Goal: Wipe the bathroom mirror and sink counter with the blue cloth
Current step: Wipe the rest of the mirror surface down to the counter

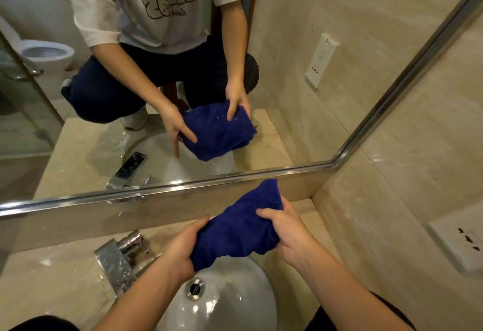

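The blue cloth (241, 228) is bunched up in the air above the white sink basin (235, 302). My left hand (180, 252) grips its lower left end, and my right hand (285, 231) grips its right side. The cloth's top corner reaches up to the mirror's metal lower frame. The mirror (287, 56) fills the upper part of the view and reflects both hands holding the cloth. The beige marble sink counter (57, 286) spreads around the basin, with wet streaks near the tap.
A chrome faucet (117, 260) stands left of the basin. The drain (195, 288) sits at the basin's bottom. A white wall socket (462, 241) is on the right tiled wall. The mirror reflects a toilet at the left.
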`<state>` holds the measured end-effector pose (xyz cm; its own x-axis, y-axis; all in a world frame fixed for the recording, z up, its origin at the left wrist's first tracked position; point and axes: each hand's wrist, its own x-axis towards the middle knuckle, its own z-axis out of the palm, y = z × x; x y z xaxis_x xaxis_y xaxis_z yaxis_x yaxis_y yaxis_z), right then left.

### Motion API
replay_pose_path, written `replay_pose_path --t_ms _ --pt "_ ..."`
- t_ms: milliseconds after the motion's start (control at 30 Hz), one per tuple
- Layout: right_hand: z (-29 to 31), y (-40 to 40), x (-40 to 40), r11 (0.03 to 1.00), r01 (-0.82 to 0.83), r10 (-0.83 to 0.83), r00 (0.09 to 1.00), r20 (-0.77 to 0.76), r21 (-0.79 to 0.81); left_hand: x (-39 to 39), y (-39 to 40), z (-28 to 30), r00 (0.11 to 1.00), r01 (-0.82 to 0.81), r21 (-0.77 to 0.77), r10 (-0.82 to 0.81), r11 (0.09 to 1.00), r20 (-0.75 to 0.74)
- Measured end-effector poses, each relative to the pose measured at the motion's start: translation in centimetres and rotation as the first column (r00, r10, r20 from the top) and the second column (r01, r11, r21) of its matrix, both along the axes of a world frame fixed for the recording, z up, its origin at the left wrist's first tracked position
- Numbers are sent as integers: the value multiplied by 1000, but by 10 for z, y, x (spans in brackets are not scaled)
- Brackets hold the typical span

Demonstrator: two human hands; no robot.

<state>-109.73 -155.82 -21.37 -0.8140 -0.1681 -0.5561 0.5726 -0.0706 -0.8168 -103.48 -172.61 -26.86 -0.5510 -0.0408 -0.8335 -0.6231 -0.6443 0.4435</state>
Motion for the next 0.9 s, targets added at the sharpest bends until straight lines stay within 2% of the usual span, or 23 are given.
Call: replay_pose_path --t_ms 67,133,233,333,400,467,533,600,667,733,800,900 --pt "6 -1 0 998 -9 7 1000 -28 -63 -1 -2 -1 1000 -5 130 3 991 11" --pt "10 0 -2 993 -24 23 1000 -14 -111 -2 -2 -1 1000 14 195 -14 981 -3" --pt "7 4 -7 990 -10 31 989 143 -143 -3 3 -3 999 27 181 -18 983 -51" --pt "0 4 -4 999 11 4 935 355 -41 -3 3 -12 1000 -6 140 7 990 -7" --pt "-7 3 -3 999 -41 25 921 389 32 -6 3 -18 999 -39 45 38 998 26" --pt "-8 4 -4 993 -51 14 944 328 104 -9 7 -15 999 -44 -63 43 997 -17" --pt "-4 10 -9 995 15 -28 989 143 95 -15 10 -3 981 -70 -170 36 983 -192" --pt "8 18 -13 1000 -4 7 992 -123 23 -19 6 17 899 -129 -172 42 977 -435" --pt "19 25 -14 996 -84 81 956 -281 4 -21 1 28 762 -210 -87 107 974 -638" --pt "22 28 -15 990 -116 134 932 -338 75 -21 -1 32 695 -207 -66 99 976 -712" --pt "22 27 -13 991 -60 98 937 -335 122 -18 6 29 703 -191 -78 81 979 -707" --pt "24 27 -12 998 -33 46 958 -283 48 -16 11 28 739 -156 -93 54 983 -671"
